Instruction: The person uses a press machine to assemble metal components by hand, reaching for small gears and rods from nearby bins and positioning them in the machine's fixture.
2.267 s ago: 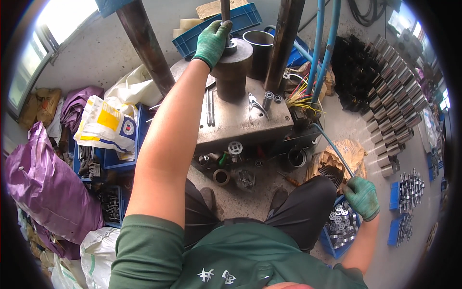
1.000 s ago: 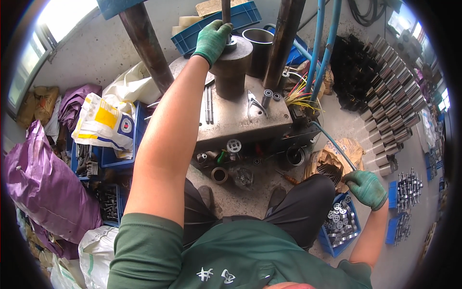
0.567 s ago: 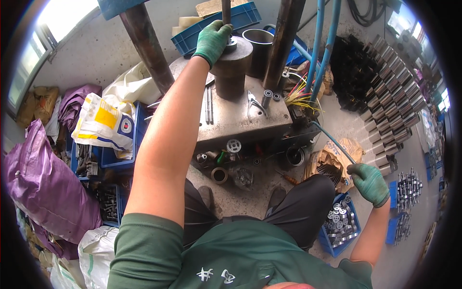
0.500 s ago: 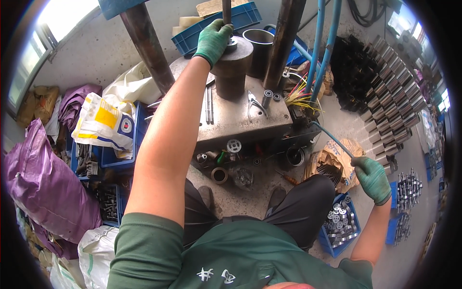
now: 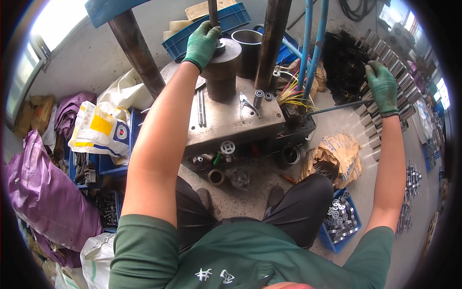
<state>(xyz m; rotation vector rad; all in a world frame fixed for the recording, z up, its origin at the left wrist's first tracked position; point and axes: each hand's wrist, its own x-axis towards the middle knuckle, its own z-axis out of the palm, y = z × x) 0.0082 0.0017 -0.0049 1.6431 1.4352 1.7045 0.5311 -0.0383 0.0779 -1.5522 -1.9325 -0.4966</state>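
Observation:
My left hand (image 5: 202, 43), in a green glove, sits on top of a dark steel cylinder (image 5: 221, 77) on the press's steel plate (image 5: 226, 125). Its fingers close on a small metal ring (image 5: 221, 46) at the foot of a thin vertical rod (image 5: 212, 9). My right hand (image 5: 382, 86), also gloved, is raised at the far right and grips the end of a long thin lever (image 5: 334, 108). The lever runs down to the press's right corner, beside a bunch of yellow wires (image 5: 291, 96).
Two thick columns (image 5: 137, 53) (image 5: 272, 43) and blue hoses (image 5: 313, 43) rise from the press. A steel pipe (image 5: 248, 45) and blue crates (image 5: 211, 26) stand behind. A blue tray of metal parts (image 5: 339, 226) is by my right knee. Purple bags (image 5: 43, 197) and a sack (image 5: 98, 130) lie left.
My right hand has swung the lever up from low beside my knee to high at the right. My left hand has stayed on the cylinder top.

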